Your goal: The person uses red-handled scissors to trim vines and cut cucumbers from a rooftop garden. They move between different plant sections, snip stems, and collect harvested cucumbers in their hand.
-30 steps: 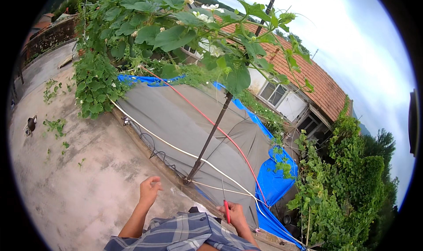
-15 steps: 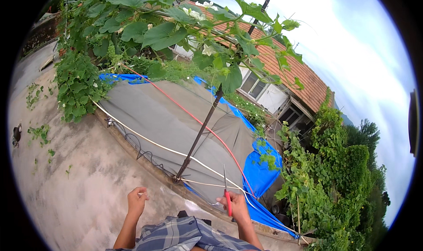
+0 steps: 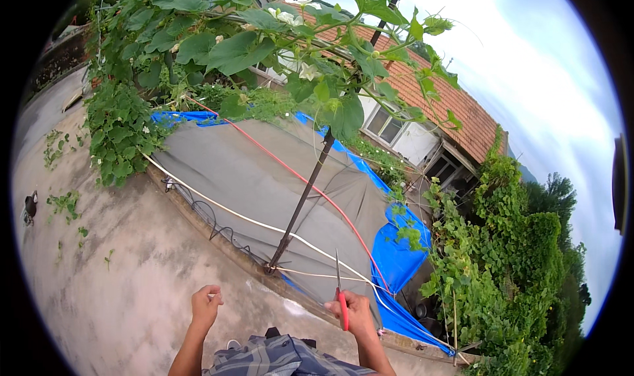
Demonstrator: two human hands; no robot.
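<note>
My right hand [image 3: 358,313] is closed around the red handles of a pair of scissors [image 3: 343,310]. Their thin metal blades point up and look closed together. On the left, my left hand [image 3: 207,308] is raised over the concrete, with nothing visible in it. Its fingers are loosely bent, with a gap between them. Above and ahead of both hands, a leafy vine [image 3: 241,52] with white flowers spreads along a support. A dark metal pole [image 3: 300,204] rises at a slant from the ledge into the leaves.
Beyond a low concrete ledge [image 3: 218,240] lies a grey cover [image 3: 264,171] edged with blue tarp [image 3: 399,254]. A red hose [image 3: 310,186] and a white hose [image 3: 244,216] cross it. Cut leaves [image 3: 65,204] lie on the concrete. Dense greenery [image 3: 508,257] and a tiled-roof house [image 3: 436,92] stand right.
The surroundings have shifted slightly right and down in the picture as the view turned a little. Both hands keep nearly the same place, the scissors still in my right.
</note>
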